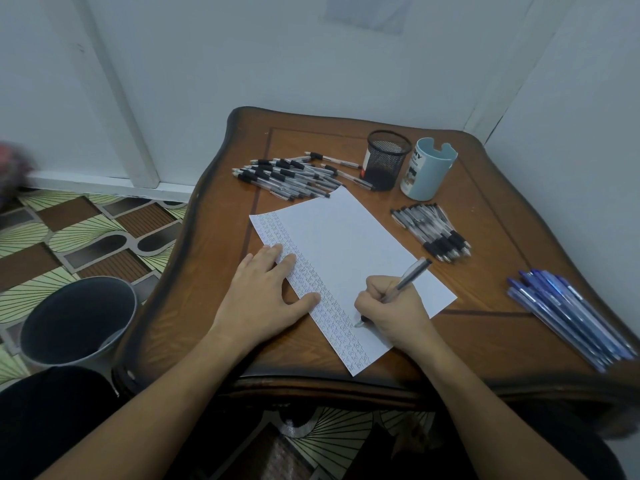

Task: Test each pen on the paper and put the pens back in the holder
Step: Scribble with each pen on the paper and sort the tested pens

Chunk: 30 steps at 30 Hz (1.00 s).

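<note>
Right grip pinches pen; tip on paper; left grip presses paper

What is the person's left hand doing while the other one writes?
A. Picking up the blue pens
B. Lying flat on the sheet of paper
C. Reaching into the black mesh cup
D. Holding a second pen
B: the left hand lies with straight fingers on the scribbled edge of the paper, holding nothing, while the right hand grips the pen with its tip on the sheet.
</note>
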Available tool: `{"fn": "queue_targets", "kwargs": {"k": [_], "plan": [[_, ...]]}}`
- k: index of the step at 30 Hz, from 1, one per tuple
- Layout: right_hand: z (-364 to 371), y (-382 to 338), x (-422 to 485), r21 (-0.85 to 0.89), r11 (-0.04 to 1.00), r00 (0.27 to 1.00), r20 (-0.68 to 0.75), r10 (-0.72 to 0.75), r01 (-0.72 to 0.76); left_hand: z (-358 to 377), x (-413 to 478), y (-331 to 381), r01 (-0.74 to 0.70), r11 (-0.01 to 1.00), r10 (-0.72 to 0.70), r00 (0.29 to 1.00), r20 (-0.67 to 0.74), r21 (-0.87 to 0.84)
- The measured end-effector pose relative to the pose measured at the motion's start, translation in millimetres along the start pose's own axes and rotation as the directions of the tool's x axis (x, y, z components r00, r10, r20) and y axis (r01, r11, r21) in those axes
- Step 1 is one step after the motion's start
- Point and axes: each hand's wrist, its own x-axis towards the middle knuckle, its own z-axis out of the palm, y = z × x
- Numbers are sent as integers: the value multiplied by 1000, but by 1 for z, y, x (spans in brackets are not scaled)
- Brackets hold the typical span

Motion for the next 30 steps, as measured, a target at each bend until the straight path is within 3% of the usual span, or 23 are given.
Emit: {"fn": "queue_targets", "kwargs": {"k": [8,11,14,20,24,27,30], "plan": [[-1,1,0,41,999,1000,6,22,-22,0,-1,1,-1,1000,1,1000,-7,-29],[0,1,1,12,1000,998,-51,26,-25,1,0,-1,3,1000,-3,1000,-3,-24],[-6,-1,7,116,991,981,-176,81,-61,1,0,0,-3,1000,2,1000,-6,-20],[-11,-12,14,397,907,958,-175,228,-144,1,0,0,0,1000,0,1000,-3,-21],[-11,-16,15,412,899,943,-216,255,-149,2,0,0,-2,999,2,1000,-13,-32],[-12,-16,17,397,899,945,-180,272,-183,1,0,0,-3,1000,3,1000,-10,-28],[-23,-20,26,505,788,911,-6,412,-353,1,-1,0,-2,1000,1,1000,-11,-30]]}}
